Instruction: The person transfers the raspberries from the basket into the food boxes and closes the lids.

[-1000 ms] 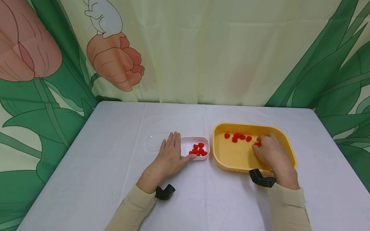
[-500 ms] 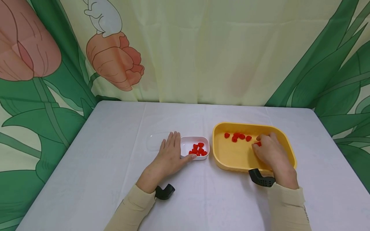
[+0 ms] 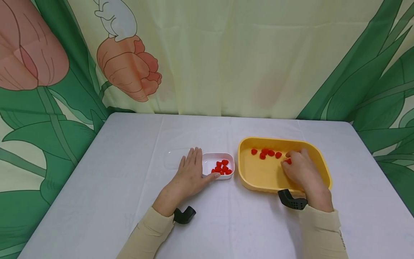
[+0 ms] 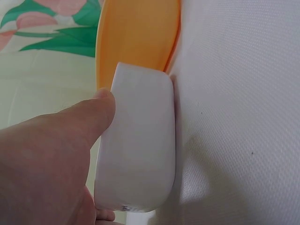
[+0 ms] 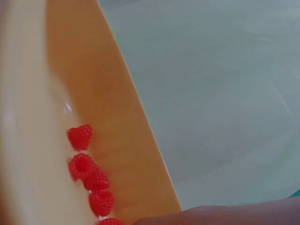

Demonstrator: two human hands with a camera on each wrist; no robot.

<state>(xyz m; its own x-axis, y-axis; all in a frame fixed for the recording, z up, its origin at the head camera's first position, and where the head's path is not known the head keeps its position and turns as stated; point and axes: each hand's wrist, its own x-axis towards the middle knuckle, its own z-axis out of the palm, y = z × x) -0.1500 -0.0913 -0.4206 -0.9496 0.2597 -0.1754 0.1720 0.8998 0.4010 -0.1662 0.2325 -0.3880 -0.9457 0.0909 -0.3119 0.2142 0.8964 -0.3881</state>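
Note:
My left hand [image 3: 190, 176] lies along the left side of a small white box [image 3: 205, 158], its fingers straight. The thumb [image 4: 101, 110] rests against the box's near side at the rim. Several red raspberries [image 3: 224, 168] lie inside the box. Over the right part of a yellow tray [image 3: 258, 180], my right hand [image 3: 303, 169] pinches a raspberry [image 3: 288, 161] between thumb and fingers. More raspberries [image 3: 271, 153] lie loose near the tray's far wall; the right wrist view shows raspberries [image 5: 80, 137] in a row, with only a blurred edge of the hand at the bottom.
A clear flat lid [image 3: 173, 159] lies left of the box, partly behind my left hand. White cloth covers the table [image 3: 97, 208]. The box stands close to the tray's left end. A printed curtain [image 3: 226, 64] hangs behind the table.
Hardly anything differs. My right hand has shifted very slightly left with the raspberry at its fingertips; the left hand and the box stay where they were.

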